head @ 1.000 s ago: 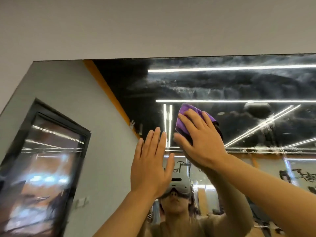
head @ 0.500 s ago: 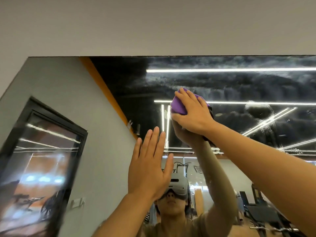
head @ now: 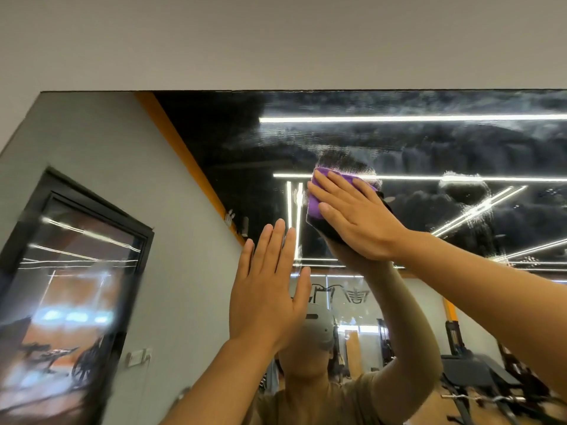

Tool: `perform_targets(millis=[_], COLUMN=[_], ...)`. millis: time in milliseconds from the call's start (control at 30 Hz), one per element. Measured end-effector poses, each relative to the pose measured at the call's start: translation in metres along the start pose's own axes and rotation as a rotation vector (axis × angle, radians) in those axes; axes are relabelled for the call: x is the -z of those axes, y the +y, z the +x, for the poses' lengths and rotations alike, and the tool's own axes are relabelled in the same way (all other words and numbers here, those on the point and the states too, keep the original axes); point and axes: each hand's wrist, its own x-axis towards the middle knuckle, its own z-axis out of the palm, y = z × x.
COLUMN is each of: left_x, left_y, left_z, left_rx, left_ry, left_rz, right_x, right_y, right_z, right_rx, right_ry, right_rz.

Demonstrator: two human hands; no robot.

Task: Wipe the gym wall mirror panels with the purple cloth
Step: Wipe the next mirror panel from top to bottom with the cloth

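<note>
Most of the purple cloth (head: 316,200) hidden under the right hand (head: 356,214); mirror (head: 214,142) cut off right.

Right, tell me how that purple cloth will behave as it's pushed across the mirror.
The purple cloth looks soft and bunched under the right hand, so it will probably crumple rather than stay flat. It seems light, and likely slides easily on the mirror.

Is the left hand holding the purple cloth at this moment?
No, the left hand lies flat and bare against the mirror, while the right hand presses the purple cloth.

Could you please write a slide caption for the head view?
Right hand presses purple cloth flat on streaky mirror; left hand open.
</note>
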Motion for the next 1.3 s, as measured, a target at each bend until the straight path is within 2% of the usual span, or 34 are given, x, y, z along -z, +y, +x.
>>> perform_targets(millis=[267, 533, 667, 933, 1100, 1300], left_x=[0.001, 0.004, 0.004, 0.016, 0.008, 0.002], left_y=[0.001, 0.002, 0.006, 0.048, 0.053, 0.061], left_z=[0.000, 0.000, 0.000, 0.009, 0.010, 0.005], left_rx=[0.001, 0.007, 0.021, 0.259, 0.270, 0.217], left_ry=[0.007, -0.018, -0.046, -0.105, -0.128, -0.067], left_rz=[-0.028, -0.012, 0.026, 0.002, 0.067, 0.017], right_x=[0.000, -0.018, -0.014, 0.018, 0.005, -0.001], right_y=[-0.005, -0.002, 0.002, 0.038, 0.038, 0.050], right_z=[0.052, -0.005, -0.006, 0.036, -0.013, -0.082], right_rx=[-0.184, -0.068, -0.112, -0.223, -0.106, 0.092], right_ry=[0.120, 0.171, 0.153, 0.176, 0.200, 0.054], right_rz=[-0.115, -0.182, -0.182, -0.170, -0.173, -0.187])
